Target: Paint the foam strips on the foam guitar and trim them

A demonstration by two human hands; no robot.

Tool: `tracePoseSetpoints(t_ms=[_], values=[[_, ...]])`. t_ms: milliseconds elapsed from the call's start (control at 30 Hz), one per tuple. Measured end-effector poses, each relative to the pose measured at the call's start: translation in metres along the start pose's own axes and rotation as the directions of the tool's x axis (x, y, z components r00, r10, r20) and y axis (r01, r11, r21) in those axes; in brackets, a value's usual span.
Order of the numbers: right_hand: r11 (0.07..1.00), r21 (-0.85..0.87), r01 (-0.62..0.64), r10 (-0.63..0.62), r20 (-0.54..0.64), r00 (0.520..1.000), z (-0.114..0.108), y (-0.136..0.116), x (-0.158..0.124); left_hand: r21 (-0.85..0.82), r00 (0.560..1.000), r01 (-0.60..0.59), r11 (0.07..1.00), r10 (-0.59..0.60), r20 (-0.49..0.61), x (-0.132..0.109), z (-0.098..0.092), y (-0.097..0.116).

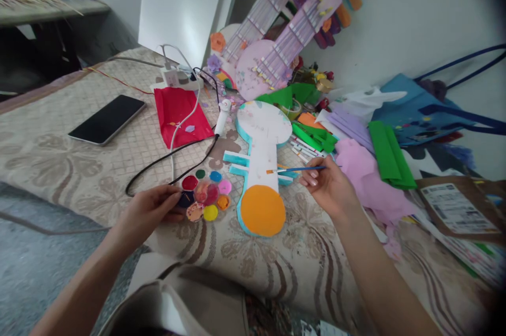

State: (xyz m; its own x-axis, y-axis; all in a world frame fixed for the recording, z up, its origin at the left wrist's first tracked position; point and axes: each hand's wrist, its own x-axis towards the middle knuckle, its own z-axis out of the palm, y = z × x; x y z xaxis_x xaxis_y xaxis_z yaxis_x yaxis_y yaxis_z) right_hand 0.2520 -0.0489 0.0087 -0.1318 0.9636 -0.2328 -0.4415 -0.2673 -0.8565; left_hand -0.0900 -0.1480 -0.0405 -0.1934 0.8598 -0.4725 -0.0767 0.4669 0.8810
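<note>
My left hand [158, 206] grips the left side of a flower-shaped paint palette [203, 194] whose round wells hold several colours. Between my right fingers is a blue-handled paintbrush [294, 169], its orange-tinted tip over the white middle of a guitar-shaped cutout [263, 151]. The cutout lies flat, with turquoise edges and side pegs. An orange disc [263, 210] covers its near round end, while the far end is white with faint smudges. My right hand [322, 184] is just right of the cutout's pegs. Whether the brush tip touches the surface I cannot tell.
A phone [107, 119], red felt [182, 116] and a white glue gun [223, 116] with cables lie on the left. Decorated guitar shapes [261, 67] lean at the back. Pink fabric [366, 180], green felt [391, 154] and a blue bag [411, 107] crowd the right.
</note>
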Motion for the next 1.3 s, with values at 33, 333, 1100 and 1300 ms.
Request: tracePoseSetpoints(t_ms=[33, 333, 1100, 1300], values=[[1.0, 0.001, 0.001, -0.001, -0.005, 1.0, -0.001, 0.0, 0.0, -0.004, 1.0, 0.013, 1.0, -0.013, -0.003, 0.0, 0.0, 0.001], [1.0, 0.005, 0.015, -0.014, -0.029, 0.999, -0.007, 0.001, -0.001, -0.051, 0.999, 0.037, 0.998, -0.037, 0.009, -0.005, -0.003, 0.01], [0.927, 0.159, 0.34, -0.329, -0.092, 0.94, 0.022, 0.013, 0.0, -0.134, 0.905, -0.196, 0.971, 0.232, 0.357, 0.047, 0.098, 0.08], [0.898, 0.208, 0.389, -0.347, -0.211, 0.914, 0.015, 0.004, 0.008, -0.184, 0.89, -0.106, 0.977, 0.176, 0.42, 0.06, 0.131, 0.09]])
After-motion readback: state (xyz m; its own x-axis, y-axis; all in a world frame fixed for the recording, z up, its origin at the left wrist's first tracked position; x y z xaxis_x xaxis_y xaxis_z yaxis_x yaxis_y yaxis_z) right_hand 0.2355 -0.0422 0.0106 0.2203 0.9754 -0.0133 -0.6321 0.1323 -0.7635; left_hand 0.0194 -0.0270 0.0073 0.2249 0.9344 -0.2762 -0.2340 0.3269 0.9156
